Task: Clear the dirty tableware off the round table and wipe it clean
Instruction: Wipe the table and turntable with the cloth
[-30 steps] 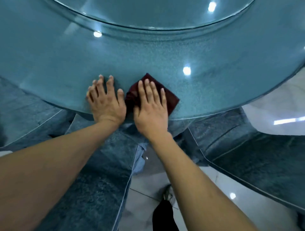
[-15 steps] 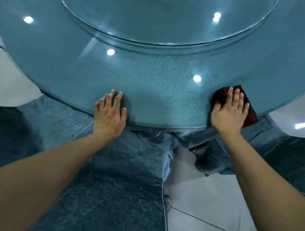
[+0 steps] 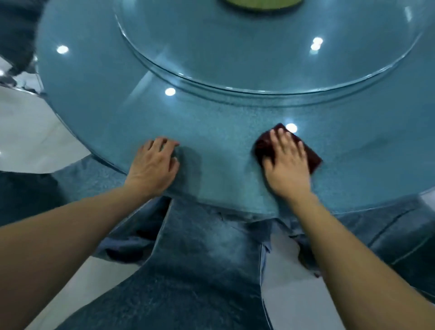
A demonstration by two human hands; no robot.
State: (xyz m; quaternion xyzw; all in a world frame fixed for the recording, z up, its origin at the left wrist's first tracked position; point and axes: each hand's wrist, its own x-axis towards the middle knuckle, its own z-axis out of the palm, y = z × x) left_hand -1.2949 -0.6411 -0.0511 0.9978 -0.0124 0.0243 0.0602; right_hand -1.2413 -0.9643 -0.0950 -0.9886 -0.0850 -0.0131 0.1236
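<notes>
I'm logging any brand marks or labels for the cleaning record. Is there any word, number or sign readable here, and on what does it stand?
None: no text can be read in this view.
Dark red cloth under the right hand: no label or print shows.
Round table and glass turntable: only lamp glints, no marks.
Green thing at the top edge: cut off, nothing legible.

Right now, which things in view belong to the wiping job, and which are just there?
In the job: dark red cloth under right hand; left hand resting on round table.
Just there: glass turntable; green object at the top edge; blue chairs.
</notes>
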